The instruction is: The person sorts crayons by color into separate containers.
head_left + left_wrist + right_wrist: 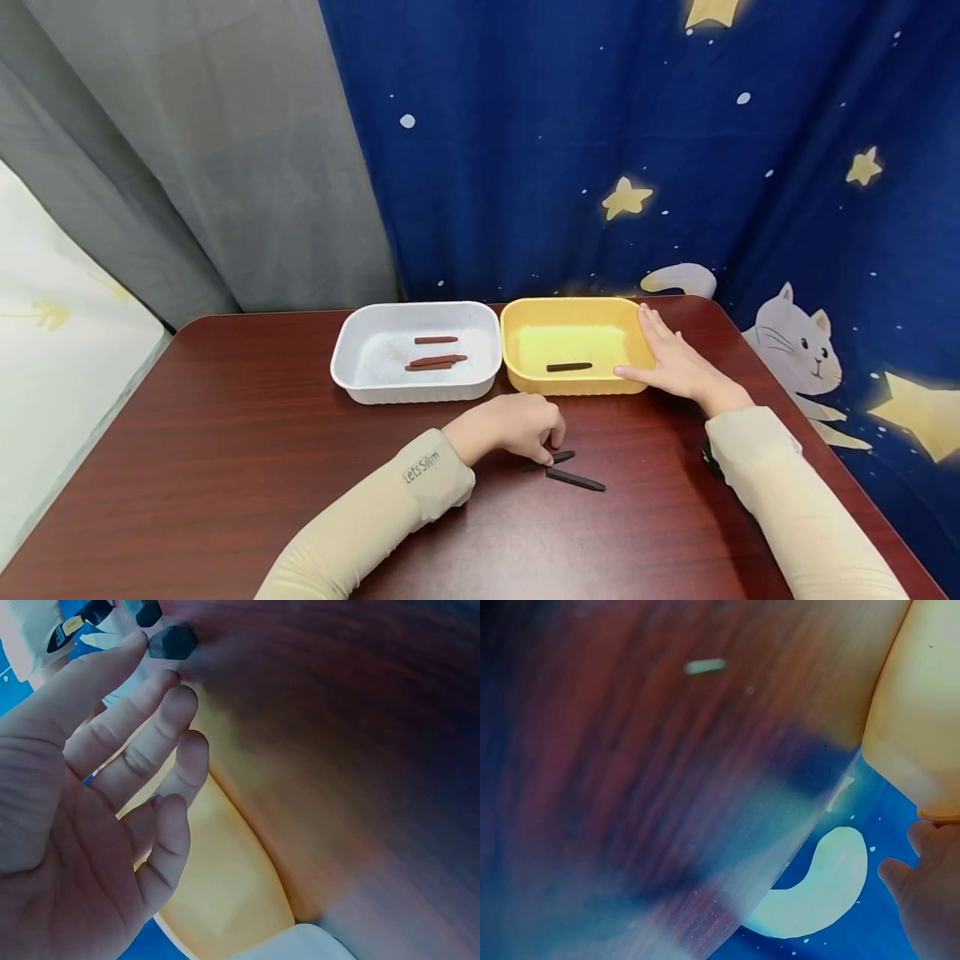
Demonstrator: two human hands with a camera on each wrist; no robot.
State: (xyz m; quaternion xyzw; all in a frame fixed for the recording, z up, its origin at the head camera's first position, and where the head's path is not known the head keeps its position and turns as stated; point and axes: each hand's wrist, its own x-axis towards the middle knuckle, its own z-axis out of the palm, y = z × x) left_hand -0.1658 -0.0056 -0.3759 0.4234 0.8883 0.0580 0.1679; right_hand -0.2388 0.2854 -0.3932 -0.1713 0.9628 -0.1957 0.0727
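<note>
Two black crayons lie on the table, a nearer crayon [576, 479] and a farther crayon [564, 457] partly covered by my left hand [521, 425]. My left thumb tip is right at the farther crayon, its fingers loosely bent with a gap to the thumb. In the left wrist view a dark crayon end [172, 642] shows beside the thumb. My right hand [678, 362] rests on the right end of the yellow basket [513, 367], fingers extended along the rim and thumb at the front. Inside the basket lies another black crayon [569, 367].
A white basket [360, 392] stands against the yellow one on the left, with several reddish-brown crayons [435, 360] in it. Both stand near the back edge of the dark wooden table [225, 467]. Behind hang a grey curtain [247, 167] and a blue star-patterned curtain [510, 167].
</note>
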